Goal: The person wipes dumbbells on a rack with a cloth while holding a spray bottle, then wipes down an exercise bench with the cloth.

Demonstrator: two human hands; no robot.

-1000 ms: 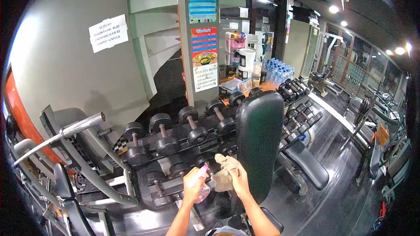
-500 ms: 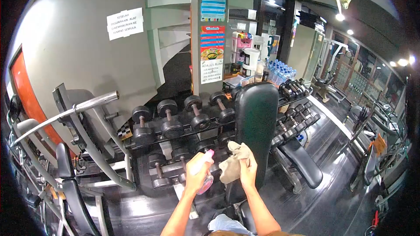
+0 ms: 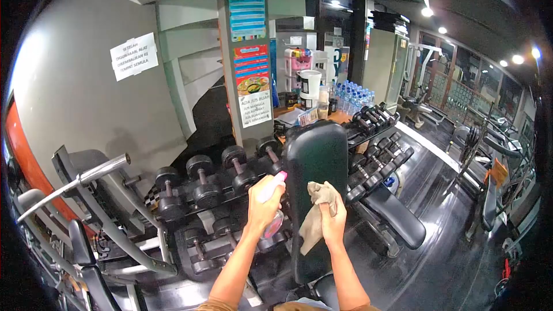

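Note:
My left hand is wrapped round a spray bottle with a white and pink head, its clear lower part showing below my fingers. The pink nozzle points toward the black padded backrest of a bench, which stands upright in front of me. In my right hand is a crumpled beige cloth, gripped between thumb and fingers. It hangs down in front of the backrest and overlaps its right half in this view.
Dumbbells lie on a two-tier rack behind the bench and to its left. More dumbbells and a flat black bench pad are on the right. Water bottles stand on a counter at the back. A weight machine with metal bars is at left.
My view has turned, shifting the backrest left. My left hand has raised the bottle toward the backrest. The cloth in my right hand now hangs longer and lies over the backrest in view.

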